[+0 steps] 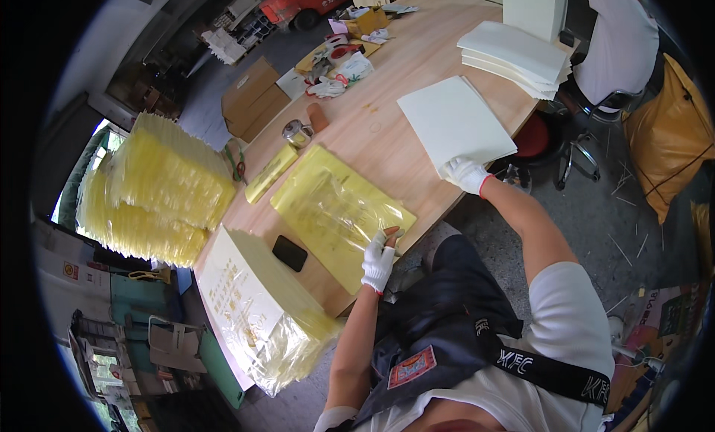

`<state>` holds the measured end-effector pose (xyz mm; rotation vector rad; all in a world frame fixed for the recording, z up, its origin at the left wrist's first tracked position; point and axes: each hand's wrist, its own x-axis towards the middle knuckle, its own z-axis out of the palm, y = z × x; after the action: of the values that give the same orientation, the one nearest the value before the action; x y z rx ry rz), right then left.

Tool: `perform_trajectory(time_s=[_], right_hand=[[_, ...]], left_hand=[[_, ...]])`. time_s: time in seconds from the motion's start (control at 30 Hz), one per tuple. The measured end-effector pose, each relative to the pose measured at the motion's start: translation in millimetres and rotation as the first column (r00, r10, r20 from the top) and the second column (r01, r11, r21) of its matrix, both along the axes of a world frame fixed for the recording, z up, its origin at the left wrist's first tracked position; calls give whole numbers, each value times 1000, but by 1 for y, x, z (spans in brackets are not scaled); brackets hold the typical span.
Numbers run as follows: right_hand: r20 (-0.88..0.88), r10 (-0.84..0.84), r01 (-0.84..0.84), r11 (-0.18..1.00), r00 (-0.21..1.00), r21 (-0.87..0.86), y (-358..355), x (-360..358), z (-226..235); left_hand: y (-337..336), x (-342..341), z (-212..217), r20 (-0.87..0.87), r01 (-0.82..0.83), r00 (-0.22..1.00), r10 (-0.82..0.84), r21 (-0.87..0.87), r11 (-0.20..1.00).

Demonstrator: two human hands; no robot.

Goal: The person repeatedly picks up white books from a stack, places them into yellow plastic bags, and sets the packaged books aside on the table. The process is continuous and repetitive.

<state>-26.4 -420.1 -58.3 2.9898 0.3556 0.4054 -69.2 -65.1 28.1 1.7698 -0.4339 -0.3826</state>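
My left hand [377, 262], in a white glove with bare fingertips, pinches the near edge of a clear plastic bag on the yellow pile [328, 208] lying on the table. The plastic looks shiny and wrinkled. To the right, my right hand [467, 176], in a white glove with a red cuff, grips the near corner of white cardboard sheets [456, 123]. Those sheets lie flat close to the table's right edge. How many sheets the right fingers hold is hidden.
Tall stacks of yellow bags [164, 182] stand at the left, beside a plastic-wrapped white stack [253, 298]. A black phone [290, 253], a tape roll [297, 132] and more white sheets [514, 56] lie on the wooden table [372, 126]. Another person [618, 48] sits at the far right.
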Motion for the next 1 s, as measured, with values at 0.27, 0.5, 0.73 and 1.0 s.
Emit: perform_trajectory(time_s=[0.27,0.5,0.73,1.0], right_hand=[[-14,152,-149,981,988,126,47,-34,63],[75,-41,-19,743,996,669,128,-148,100],[-303,302,427,-670,904,608,95,-113,35],[-518,-61,522,104,853,847,156,-121,54]], left_hand=[[-26,20,-16,-369,204,913,-173,48,978],[-26,10,-30,-510,-11,860,4,-10,1000],[-12,6,42,-92,116,993,-73,689,716],[-63,-55,51,-228,385,904,-361,802,457]])
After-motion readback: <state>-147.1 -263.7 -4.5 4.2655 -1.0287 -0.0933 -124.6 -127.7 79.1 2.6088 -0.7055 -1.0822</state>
